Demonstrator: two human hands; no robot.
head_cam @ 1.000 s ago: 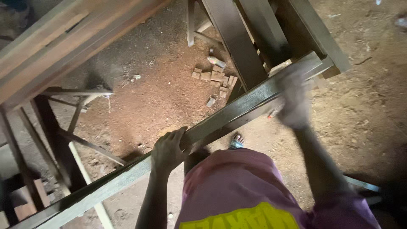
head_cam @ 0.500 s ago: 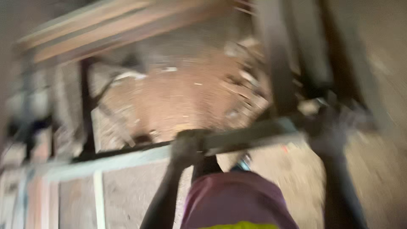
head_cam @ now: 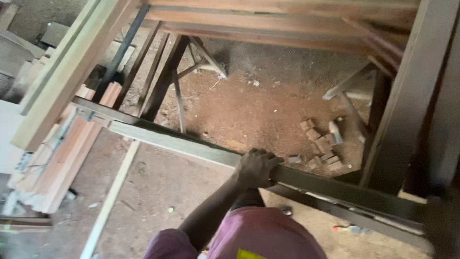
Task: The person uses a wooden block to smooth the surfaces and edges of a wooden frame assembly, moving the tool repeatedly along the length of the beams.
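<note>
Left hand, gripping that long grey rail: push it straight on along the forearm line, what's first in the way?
The left hand points up-right over the grey rail. Beyond lies bare dirt floor, then probably the small wood offcuts; depth is unclear.

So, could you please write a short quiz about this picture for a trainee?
1. True or false: the left hand grips the long beam.
2. Which lies on the dirt floor beyond the beam? A. small wood blocks B. a bucket C. a coil of rope
3. Fill in: the stack of planks lies on the ___ side of the picture.

Key
1. True. The fingers wrap over the beam's top edge. The right hand is not in view.
2. A. The blocks lie in a loose heap near the dark post.
3. Left.
</note>
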